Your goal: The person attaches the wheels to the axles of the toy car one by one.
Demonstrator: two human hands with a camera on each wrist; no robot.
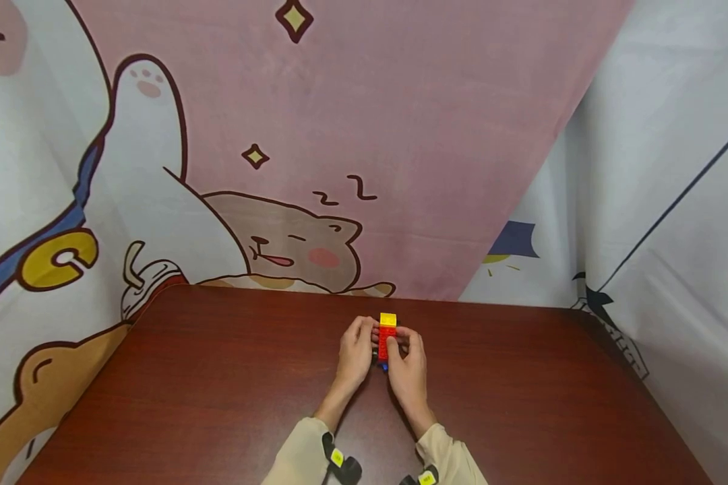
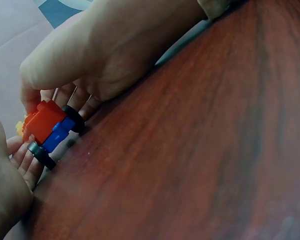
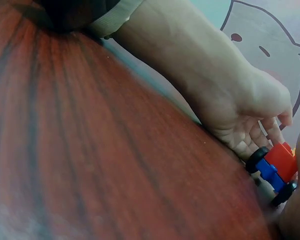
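Observation:
A small toy brick car stands lengthwise between the two hands. It has a red brick body, a yellow brick at its far end, a blue base and black wheels. The right hand grips the car from the right, its thumb lying on the red bricks and its fingers along the side. On the other side, the left hand has its fingers beside the wheel and red body, while its thumb stays off the car in the right wrist view. The left fingertips are partly hidden by the car.
Under the hands is a dark reddish-brown wooden table. Behind it hangs a pink and white cloth with cartoon animals, and a white curtain hangs at the right. Both wrists carry black straps.

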